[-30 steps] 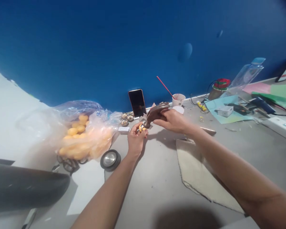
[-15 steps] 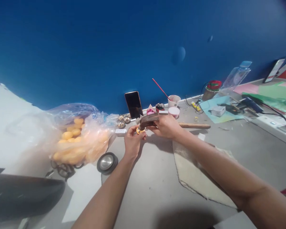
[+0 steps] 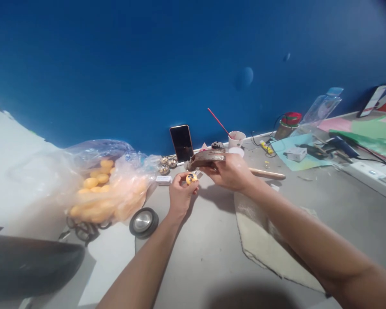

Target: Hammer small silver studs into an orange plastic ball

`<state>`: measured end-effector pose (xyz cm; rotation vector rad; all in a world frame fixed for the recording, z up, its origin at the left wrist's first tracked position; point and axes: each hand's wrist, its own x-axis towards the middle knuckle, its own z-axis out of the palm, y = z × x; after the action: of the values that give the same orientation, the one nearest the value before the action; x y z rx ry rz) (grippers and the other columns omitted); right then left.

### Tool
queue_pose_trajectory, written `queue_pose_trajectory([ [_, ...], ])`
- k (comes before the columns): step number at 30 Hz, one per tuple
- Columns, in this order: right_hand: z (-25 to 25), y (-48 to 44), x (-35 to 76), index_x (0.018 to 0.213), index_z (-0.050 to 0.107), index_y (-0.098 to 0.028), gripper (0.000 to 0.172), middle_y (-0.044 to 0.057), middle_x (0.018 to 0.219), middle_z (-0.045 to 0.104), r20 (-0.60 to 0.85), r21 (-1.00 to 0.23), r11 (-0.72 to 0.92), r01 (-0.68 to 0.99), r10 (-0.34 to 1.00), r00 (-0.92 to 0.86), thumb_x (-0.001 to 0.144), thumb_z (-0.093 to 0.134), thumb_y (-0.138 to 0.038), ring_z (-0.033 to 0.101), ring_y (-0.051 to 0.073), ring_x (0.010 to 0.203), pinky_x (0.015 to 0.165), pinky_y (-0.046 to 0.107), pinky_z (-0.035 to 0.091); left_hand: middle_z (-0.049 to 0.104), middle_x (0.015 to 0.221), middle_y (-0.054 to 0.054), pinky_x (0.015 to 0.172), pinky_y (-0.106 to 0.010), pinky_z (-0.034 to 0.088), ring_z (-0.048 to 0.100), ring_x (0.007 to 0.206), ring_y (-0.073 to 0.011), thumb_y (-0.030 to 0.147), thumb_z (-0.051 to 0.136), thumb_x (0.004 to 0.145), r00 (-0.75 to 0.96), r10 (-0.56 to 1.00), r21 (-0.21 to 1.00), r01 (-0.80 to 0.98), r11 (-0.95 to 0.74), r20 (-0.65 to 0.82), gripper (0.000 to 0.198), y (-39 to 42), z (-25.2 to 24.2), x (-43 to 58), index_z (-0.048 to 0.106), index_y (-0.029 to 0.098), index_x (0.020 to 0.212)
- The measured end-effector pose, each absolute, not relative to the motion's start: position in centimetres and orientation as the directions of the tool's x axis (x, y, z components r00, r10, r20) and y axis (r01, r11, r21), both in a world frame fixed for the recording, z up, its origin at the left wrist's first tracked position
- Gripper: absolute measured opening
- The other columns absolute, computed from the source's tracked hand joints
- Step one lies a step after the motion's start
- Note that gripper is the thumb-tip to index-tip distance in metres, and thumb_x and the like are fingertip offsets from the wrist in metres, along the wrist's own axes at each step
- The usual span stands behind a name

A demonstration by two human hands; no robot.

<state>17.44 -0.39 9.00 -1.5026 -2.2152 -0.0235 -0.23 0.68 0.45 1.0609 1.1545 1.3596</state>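
Between the thumb and fingers of my left hand (image 3: 179,195) is a small yellow ball (image 3: 191,179) with dark marks on its face. My right hand (image 3: 233,171) grips a hammer (image 3: 207,158) close to its metal head. Its wooden handle sticks out to the right beyond my wrist. The head's end hangs just above the ball, with a small gap visible between them. Behind my left hand, several shiny patterned balls (image 3: 164,169) sit by a small white box (image 3: 164,180).
A clear plastic bag of yellow balls (image 3: 98,182) lies left, near a round metal-topped dark object (image 3: 143,222). A phone (image 3: 182,143) leans on the blue wall. Right of it stands a paper cup (image 3: 236,139) with a red stick. A beige cloth (image 3: 260,236) lies under my right forearm.
The hammer head has lifted slightly off the yellow ball, so more of the ball's marked face shows. My right hand has shifted a little right; my left hand keeps its hold.
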Motion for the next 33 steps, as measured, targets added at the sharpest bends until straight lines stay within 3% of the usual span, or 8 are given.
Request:
queue_pose_trajectory([
  [4, 8.69, -0.31, 17.42, 0.104, 0.080, -0.017, 0.035, 0.014, 0.090, 0.078, 0.272, -0.191, 0.405, 0.894, 0.897, -0.348, 0.097, 0.058, -0.044, 0.069, 0.026, 0.076, 0.066, 0.033, 0.043, 0.067, 0.070, 0.002, 0.049, -0.023, 0.047, 0.063, 0.054, -0.0129, 0.030, 0.088, 0.060, -0.066, 0.998, 0.991, -0.133, -0.016, 0.007, 0.044, 0.53, 0.48, -0.31, 0.065, 0.015, 0.094],
  [9, 8.85, -0.42, 17.47, 0.124, 0.076, -0.021, 0.041, 0.012, 0.100, 0.079, 0.408, -0.177, 0.400, 0.899, 0.861, -0.303, 0.099, 0.055, -0.046, 0.070, 0.026, 0.082, 0.070, 0.032, 0.045, 0.068, 0.073, 0.003, 0.048, -0.022, 0.046, 0.062, 0.052, -0.0116, 0.027, 0.087, 0.059, -0.085, 0.996, 0.990, -0.142, -0.020, 0.008, 0.045, 0.53, 0.40, -0.25, 0.062, 0.016, 0.095],
  [14, 8.67, -0.46, 17.30, 0.109, 0.080, -0.019, 0.038, 0.012, 0.092, 0.079, 0.273, -0.134, 0.397, 0.908, 0.896, -0.351, 0.098, 0.056, -0.046, 0.070, 0.026, 0.079, 0.067, 0.032, 0.044, 0.067, 0.070, 0.003, 0.049, -0.023, 0.049, 0.064, 0.054, -0.0130, 0.028, 0.086, 0.061, -0.061, 0.998, 0.989, -0.141, -0.032, 0.024, 0.041, 0.68, 0.09, -0.25, 0.061, 0.017, 0.093],
  [19, 8.92, -0.53, 17.44, 0.127, 0.075, -0.021, 0.042, 0.013, 0.104, 0.079, 0.427, -0.160, 0.414, 0.896, 0.848, -0.315, 0.100, 0.054, -0.045, 0.070, 0.025, 0.081, 0.067, 0.031, 0.043, 0.068, 0.071, 0.003, 0.051, -0.024, 0.051, 0.065, 0.054, -0.0139, 0.027, 0.086, 0.060, -0.068, 0.998, 0.985, -0.172, -0.031, 0.020, 0.045, 0.61, 0.06, -0.19, 0.059, 0.017, 0.095],
  [24, 8.94, -0.50, 17.32, 0.105, 0.081, -0.018, 0.038, 0.013, 0.093, 0.079, 0.242, -0.122, 0.382, 0.916, 0.907, -0.346, 0.098, 0.057, -0.046, 0.069, 0.025, 0.075, 0.064, 0.032, 0.041, 0.069, 0.073, 0.003, 0.055, -0.024, 0.053, 0.066, 0.058, -0.0131, 0.024, 0.086, 0.060, -0.039, 0.998, 0.980, -0.190, -0.057, 0.051, 0.044, 0.61, -0.05, -0.26, 0.058, 0.018, 0.094],
  [29, 9.35, -0.70, 17.40, 0.126, 0.075, -0.018, 0.042, 0.013, 0.099, 0.079, 0.370, -0.166, 0.382, 0.909, 0.879, -0.301, 0.100, 0.054, -0.045, 0.070, 0.026, 0.083, 0.070, 0.033, 0.044, 0.068, 0.069, 0.004, 0.054, -0.025, 0.053, 0.066, 0.055, -0.0139, 0.021, 0.084, 0.059, -0.047, 0.997, 0.976, -0.205, -0.066, 0.057, 0.044, 0.82, -0.35, -0.23, 0.055, 0.020, 0.093],
  [33, 9.30, -0.80, 17.08, 0.115, 0.078, -0.018, 0.040, 0.013, 0.096, 0.079, 0.255, -0.151, 0.358, 0.921, 0.915, -0.314, 0.101, 0.054, -0.047, 0.070, 0.026, 0.081, 0.068, 0.032, 0.043, 0.068, 0.071, 0.004, 0.055, -0.025, 0.054, 0.067, 0.057, -0.0141, 0.023, 0.084, 0.060, -0.033, 0.996, 0.975, -0.207, -0.082, 0.077, 0.044, 0.81, -0.41, -0.24, 0.055, 0.020, 0.093],
])
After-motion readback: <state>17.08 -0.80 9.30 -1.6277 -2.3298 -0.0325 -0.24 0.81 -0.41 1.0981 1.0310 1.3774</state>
